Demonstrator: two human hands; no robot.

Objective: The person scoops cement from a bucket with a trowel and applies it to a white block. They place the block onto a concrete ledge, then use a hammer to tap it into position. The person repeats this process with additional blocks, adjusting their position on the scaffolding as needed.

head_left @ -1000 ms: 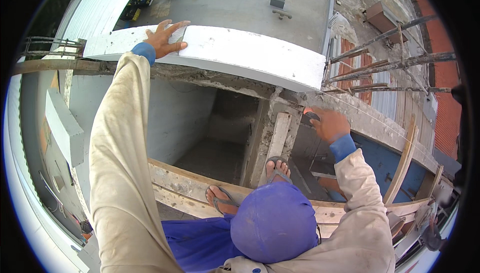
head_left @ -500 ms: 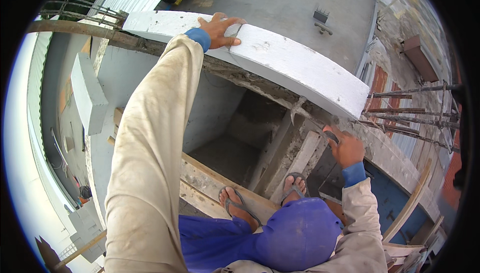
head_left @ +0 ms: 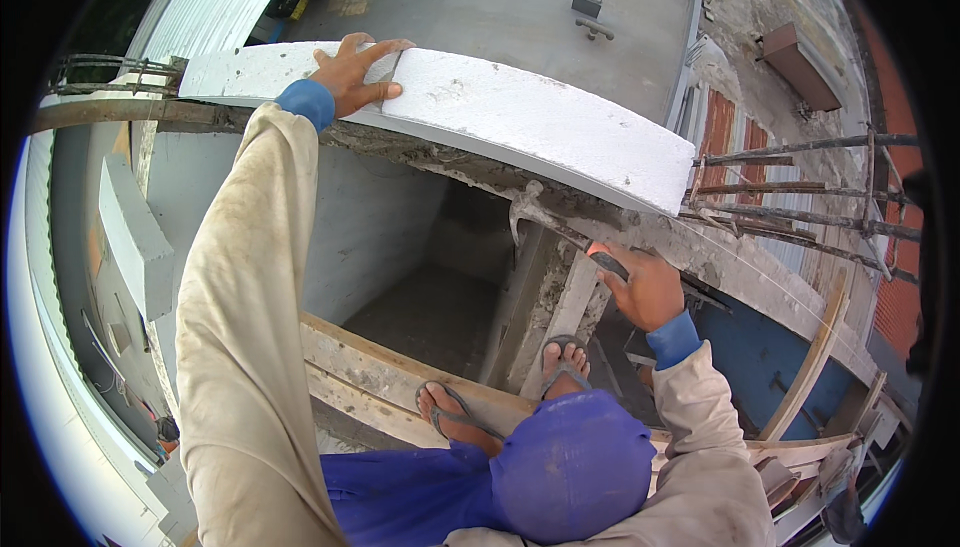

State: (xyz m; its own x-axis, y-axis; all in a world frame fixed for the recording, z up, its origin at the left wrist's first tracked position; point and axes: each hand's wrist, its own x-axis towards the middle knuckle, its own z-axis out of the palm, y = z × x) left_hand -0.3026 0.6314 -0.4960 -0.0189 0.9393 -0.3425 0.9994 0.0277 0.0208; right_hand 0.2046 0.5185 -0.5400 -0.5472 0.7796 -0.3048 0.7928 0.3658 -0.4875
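No lettering, label, number or sign can be read on anything in view.

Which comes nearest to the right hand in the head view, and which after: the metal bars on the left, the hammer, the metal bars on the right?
From the right hand:
1. Hammer, in its grip.
2. Right-side metal bars, past the right end of the white blocks.
3. Left-side metal bars, past their left end.
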